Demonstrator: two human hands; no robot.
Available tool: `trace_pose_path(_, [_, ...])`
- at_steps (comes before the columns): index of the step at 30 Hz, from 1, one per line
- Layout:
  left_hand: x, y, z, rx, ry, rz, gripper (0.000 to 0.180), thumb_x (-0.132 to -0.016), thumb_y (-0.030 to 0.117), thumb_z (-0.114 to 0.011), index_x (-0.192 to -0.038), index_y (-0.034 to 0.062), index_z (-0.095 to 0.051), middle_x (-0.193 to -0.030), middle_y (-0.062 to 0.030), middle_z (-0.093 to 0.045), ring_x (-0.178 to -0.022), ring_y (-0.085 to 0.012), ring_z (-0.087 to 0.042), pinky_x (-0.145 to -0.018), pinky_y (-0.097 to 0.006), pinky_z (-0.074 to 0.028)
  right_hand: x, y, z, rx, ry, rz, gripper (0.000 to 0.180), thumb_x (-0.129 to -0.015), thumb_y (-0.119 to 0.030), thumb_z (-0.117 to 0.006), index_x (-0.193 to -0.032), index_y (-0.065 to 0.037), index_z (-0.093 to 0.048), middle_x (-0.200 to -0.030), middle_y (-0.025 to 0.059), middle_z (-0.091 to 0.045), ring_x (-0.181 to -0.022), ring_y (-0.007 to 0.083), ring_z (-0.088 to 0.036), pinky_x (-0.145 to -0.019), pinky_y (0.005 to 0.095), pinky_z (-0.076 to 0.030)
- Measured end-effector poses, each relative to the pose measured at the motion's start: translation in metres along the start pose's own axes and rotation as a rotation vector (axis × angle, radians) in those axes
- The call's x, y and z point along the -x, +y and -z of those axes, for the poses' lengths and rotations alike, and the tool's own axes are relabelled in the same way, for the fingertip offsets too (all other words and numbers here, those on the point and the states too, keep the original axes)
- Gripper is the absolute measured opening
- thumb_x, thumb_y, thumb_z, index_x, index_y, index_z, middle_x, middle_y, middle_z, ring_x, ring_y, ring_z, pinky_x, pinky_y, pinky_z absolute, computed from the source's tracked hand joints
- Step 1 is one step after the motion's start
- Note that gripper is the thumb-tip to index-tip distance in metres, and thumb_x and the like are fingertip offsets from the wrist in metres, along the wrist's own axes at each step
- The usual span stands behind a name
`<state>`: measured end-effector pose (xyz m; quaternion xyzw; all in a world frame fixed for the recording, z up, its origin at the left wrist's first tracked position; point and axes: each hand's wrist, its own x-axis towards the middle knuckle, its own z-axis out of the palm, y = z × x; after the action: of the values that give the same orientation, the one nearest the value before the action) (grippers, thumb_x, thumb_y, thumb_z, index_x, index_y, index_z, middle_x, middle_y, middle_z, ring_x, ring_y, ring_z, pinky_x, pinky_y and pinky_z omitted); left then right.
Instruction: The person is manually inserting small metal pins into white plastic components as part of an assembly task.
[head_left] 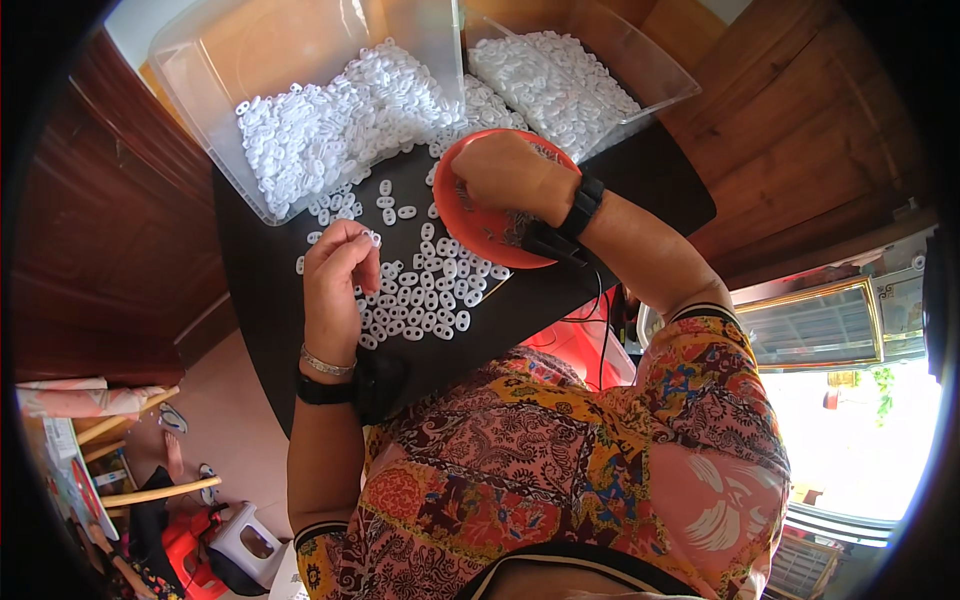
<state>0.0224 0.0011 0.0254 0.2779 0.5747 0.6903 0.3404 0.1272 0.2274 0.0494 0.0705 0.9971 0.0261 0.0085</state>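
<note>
Here, from the one head camera looking down:

Left hand: the left hand [338, 272] is raised over the black table [560, 290], its thumb and fingertips [362, 238] pressed together on one small white plastic piece [374, 238], with the other fingers curled in.

Right hand: the right hand [505, 172] reaches into the orange bowl [480, 222], fingers bent down and bunched. Whether they pinch anything I cannot tell, since the hand hides its own tips.

Wrists: a black band on each wrist; a thin silver bangle [326, 364] also sits on the left one.

Loose pieces: a flat spread of white pieces [425, 295] lies on the table between the two hands, just beside the bowl's near rim, some touching and some apart.

Bulk stock: two clear plastic tubs stand at the far edge, the left tub [215, 75] tipped toward the table so its heap spills out, and the right tub [640, 70] holding a second heap.

Handling, as I judge it: each piece looks like a small, light, stiff oval link with holes through it. It is probably smooth and quick to skid on the dark top. A pinch across the narrow sides with thumb and forefinger should hold it best, and pressing on a flat face would likely push it away.

Surroundings: a wooden wall behind the table, and patterned clothing in the foreground.
</note>
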Motion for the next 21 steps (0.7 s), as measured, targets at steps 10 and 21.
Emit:
trace_pose_path(10, [-0.002,0.0,0.001,0.021,0.001,0.026,0.017,-0.087,0.017,-0.049,-0.077,0.0045,-0.054,-0.06,0.0002,-0.051,-0.05,-0.0074,-0.044,-0.047,-0.021,-0.033,0.013,0.021,-0.007,-0.202,0.1,-0.04,0.016,-0.073,-0.011,-0.056,-0.082,-0.001,-0.064,-0.076,0.0197,-0.064,-0.069,0.0351,-0.062,-0.063,0.0428,-0.05])
trace_pose_path(21, [0.003,0.0,-0.005,0.137,0.026,-0.017,0.016,-0.09,0.018,-0.051,-0.083,0.0044,-0.055,-0.062,0.0001,-0.051,-0.051,-0.0067,-0.045,-0.048,-0.02,-0.034,0.021,-0.042,0.035,-1.408,0.082,-0.064,0.016,-0.089,-0.006,-0.06,-0.102,0.002,-0.063,-0.089,0.0034,-0.066,-0.078,0.0081,-0.061,-0.071,0.0207,-0.049])
